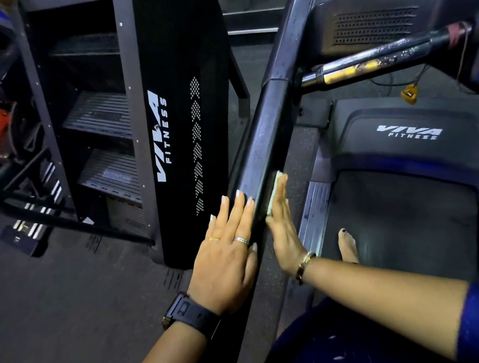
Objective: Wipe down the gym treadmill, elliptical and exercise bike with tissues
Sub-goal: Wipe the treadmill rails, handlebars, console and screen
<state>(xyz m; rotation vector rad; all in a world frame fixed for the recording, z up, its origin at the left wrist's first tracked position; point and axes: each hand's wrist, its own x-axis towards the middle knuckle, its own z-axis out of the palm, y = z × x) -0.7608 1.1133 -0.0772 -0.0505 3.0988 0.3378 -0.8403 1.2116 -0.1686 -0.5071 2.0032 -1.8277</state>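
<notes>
Presses tissue [272,199] against right face of treadmill rail [262,134] with right hand [283,230], fingers [283,193] straight and together; tissue trapped between fingers and rail, edge showing at far fingertips. Rests left hand [228,260] flat on rail's left face, fingers straight, slightly apart

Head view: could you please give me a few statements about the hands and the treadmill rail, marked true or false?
1. The right hand presses a tissue against the rail. True.
2. The left hand grips a spray bottle. False: it lies flat on the rail with straight fingers and holds nothing.
3. A watch sits on the left wrist. True.
4. Both hands are on the same side of the rail. False: the left hand is on its outer side, the right hand on its inner side.
</notes>
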